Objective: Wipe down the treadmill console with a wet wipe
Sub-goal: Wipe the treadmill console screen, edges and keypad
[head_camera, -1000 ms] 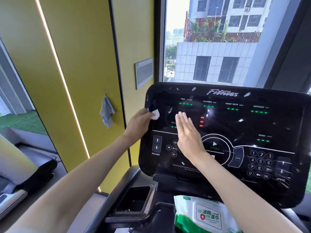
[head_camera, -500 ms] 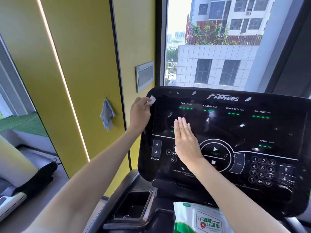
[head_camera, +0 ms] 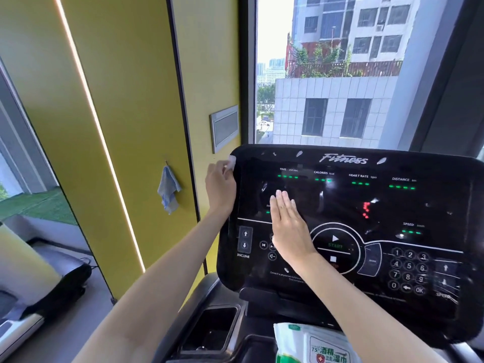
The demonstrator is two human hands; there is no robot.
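A yellow wall (head_camera: 125, 127) with a lit vertical strip filled the left side, and a tall window (head_camera: 340, 74) beyond it looked out on tiled and high-rise buildings. Below the window the black treadmill console (head_camera: 392, 205) spread across the right half, its green readouts lit under TIME, CALORIES, HEART RATE, DISTANCE and SPEED, with a round START control and a number pad lower down. Both bare forearms reached up from the bottom edge. The right hand (head_camera: 289, 226) lay flat on the console face, fingers straight and together, just left of the START ring, holding nothing. The left hand (head_camera: 220, 187) sat at the console's upper left corner, its fingers curled and pinching the wet wipe (head_camera: 231, 162) against the rim there. A green-and-white pack of wipes (head_camera: 314, 344) rested below the console, beside a dark recessed cup holder (head_camera: 212, 328). A blue cloth (head_camera: 169, 189) hung from a hook on the wall, near the left forearm.
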